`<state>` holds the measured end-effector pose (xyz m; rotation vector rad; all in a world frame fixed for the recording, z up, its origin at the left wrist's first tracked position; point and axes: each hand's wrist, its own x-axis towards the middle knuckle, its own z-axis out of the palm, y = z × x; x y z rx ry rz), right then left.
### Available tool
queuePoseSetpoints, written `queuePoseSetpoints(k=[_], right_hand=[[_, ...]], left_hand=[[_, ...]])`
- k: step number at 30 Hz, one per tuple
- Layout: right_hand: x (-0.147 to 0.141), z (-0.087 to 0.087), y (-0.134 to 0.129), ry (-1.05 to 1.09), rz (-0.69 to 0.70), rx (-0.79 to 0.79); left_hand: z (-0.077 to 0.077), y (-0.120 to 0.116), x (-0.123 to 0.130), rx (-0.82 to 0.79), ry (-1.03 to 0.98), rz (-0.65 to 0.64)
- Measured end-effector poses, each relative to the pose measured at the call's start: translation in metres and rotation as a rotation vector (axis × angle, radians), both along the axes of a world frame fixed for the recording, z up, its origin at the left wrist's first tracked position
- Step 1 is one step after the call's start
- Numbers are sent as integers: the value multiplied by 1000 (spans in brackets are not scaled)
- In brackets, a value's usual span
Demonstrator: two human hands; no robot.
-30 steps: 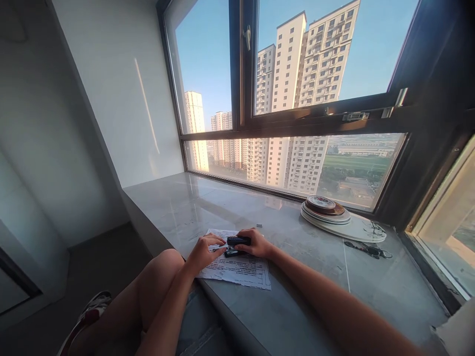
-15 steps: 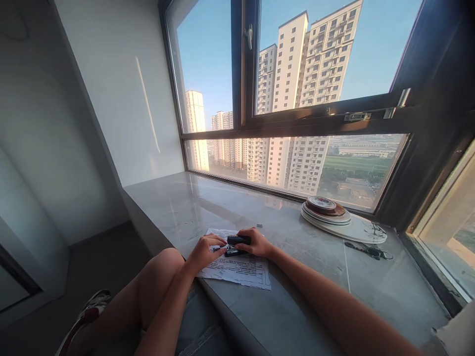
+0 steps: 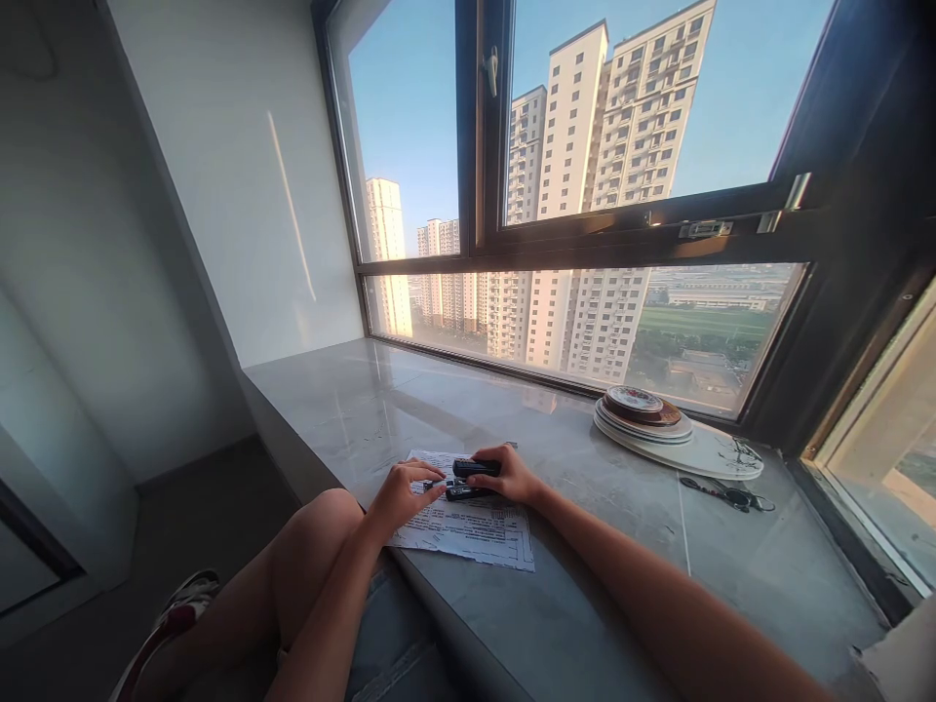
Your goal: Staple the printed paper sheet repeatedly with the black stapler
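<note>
A black stapler [image 3: 468, 491] is in my right hand [image 3: 516, 475], with its upper arm raised off the base. My thumb and fingers wrap around its right part, and the palm hides that end. Just left of it, my left hand [image 3: 406, 489] has thumb and fingertips brought close together. Something small and dark shows between them, too small to make out. Beneath both hands lies a printed paper sheet [image 3: 483, 541] with torn edges, on the grey stone sill.
On the sill [image 3: 585, 595], a stack of plates [image 3: 643, 414] stands to the right near the window. Keys on a dark strap [image 3: 731, 495] lie in front of it. A small grey strip [image 3: 513, 446] lies just behind my right hand. My bent knee [image 3: 329, 517] is beside the sill's edge.
My right hand has shifted slightly right and back with the stapler, opening a small gap from my left fingertips. The left hand has barely moved.
</note>
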<state>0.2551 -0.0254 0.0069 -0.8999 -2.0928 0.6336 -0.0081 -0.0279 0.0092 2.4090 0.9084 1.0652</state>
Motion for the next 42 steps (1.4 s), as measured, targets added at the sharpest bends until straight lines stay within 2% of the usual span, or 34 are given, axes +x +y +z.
queuePoseSetpoints(k=[8,20,26,32,38,40,42], right_hand=[[3,6,-2,73,-1,-88],[10,2,4,164,-9,-160],[20,7,2,171,-12,-198],[-3,18,-11,69,116,-174],[-28,12,-20,-25,199,-43],[-26,10,-19,-37,158,-37],[-20,11,-15,-57,114,-62]], left_hand=[[4,-1,0,23,-21,36],[8,-4,-2,20,-70,54],[8,-4,-2,-44,-116,-17],[2,-1,-1,-108,-146,-58],[-2,2,-2,-108,-65,-118],[-3,3,-3,-91,-53,-76],[-3,4,-3,-67,-73,18]])
